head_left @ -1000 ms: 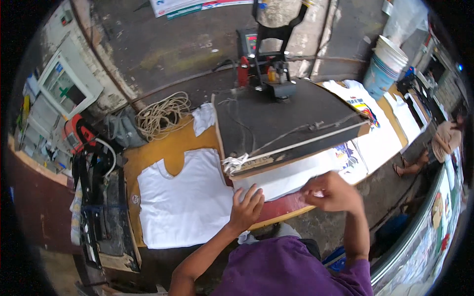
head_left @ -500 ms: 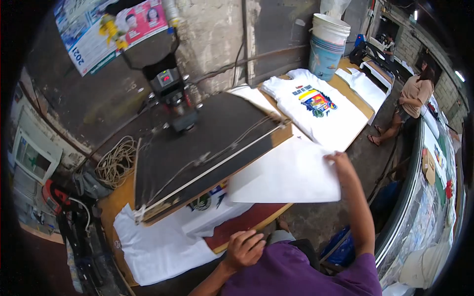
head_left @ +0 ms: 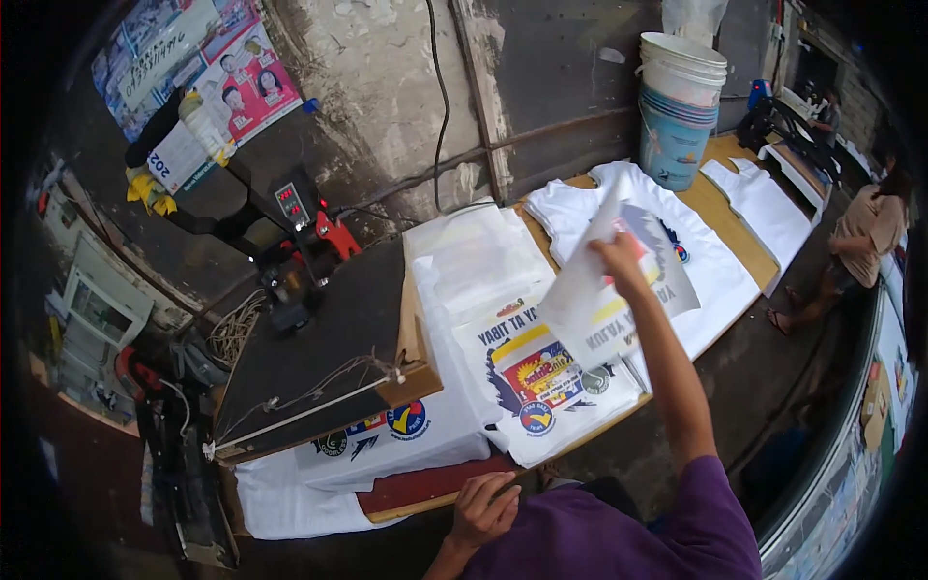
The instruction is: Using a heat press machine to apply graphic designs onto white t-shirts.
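Observation:
My right hand [head_left: 619,255], arm stretched forward, pinches the edge of a curled transfer sheet [head_left: 580,307] with mirrored lettering showing. The sheet hangs over a stack of printed transfer sheets [head_left: 483,369] on the table, partly covering it. Beside the stack lies a white T-shirt [head_left: 715,290] with a print. At my waist, my left hand [head_left: 486,507] holds nothing, its fingers loosely bent and slightly apart. In front on the left is a heat press with a dark upper plate [head_left: 314,333]. A white T-shirt [head_left: 300,495] lies beneath it, its colored print partly hidden by the plate.
A red press bed [head_left: 414,488] shows at the table's front edge. Stacked buckets [head_left: 681,111] stand at the back right. Coiled rope [head_left: 237,327] lies behind the press. On the right are a person [head_left: 860,237] and another long table [head_left: 851,464].
The press plate has swung left, uncovering the stacked sheets. My right hand has moved away with its sheet, which now shows its printed side. My left hand stays near my waist.

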The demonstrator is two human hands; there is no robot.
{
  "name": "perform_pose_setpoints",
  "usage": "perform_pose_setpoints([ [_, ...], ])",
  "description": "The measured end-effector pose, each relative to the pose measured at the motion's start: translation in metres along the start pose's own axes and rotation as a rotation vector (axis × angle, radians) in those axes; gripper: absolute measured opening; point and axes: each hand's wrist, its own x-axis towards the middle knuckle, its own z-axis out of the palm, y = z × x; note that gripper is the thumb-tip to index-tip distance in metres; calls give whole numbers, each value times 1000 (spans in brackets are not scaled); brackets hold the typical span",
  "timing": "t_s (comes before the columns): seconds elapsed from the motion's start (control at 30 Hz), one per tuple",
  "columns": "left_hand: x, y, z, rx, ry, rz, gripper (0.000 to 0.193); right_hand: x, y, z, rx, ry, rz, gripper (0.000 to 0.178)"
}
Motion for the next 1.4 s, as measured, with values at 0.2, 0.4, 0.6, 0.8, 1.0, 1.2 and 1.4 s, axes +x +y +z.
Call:
perform_pose_setpoints([
  [0.2, -8, 6, 14, 54, -80, -257, 16, 46, -1, 75, 1027, -370, 3, 32],
  [0.4, -4, 10, 31, 43, 19, -381, 15, -1, 148, 128, 599, -100, 419, 46],
  [0.6, 21, 18, 34, 53, -3, -384, 15, -2, 237, 154, 512, -44, 535, 31],
  [0.8, 30, 21, 27, 34, 7, -456, 17, 4, 227, 203, 669, 94, 568, 29],
  [1.0, 29, 29, 21, 58, 86, -431, 11, -5, 171, 289, 815, -30, 703, 33],
  [1.2, -50, -3, -7, 343, 283, -564, 17, -62, 159, 268, 733, -545, 685, 28],
  [1.4, -172, -170, -140, 292, 1184, -937, 37, -189, 186, 166, 815, -1099, 924, 53],
])
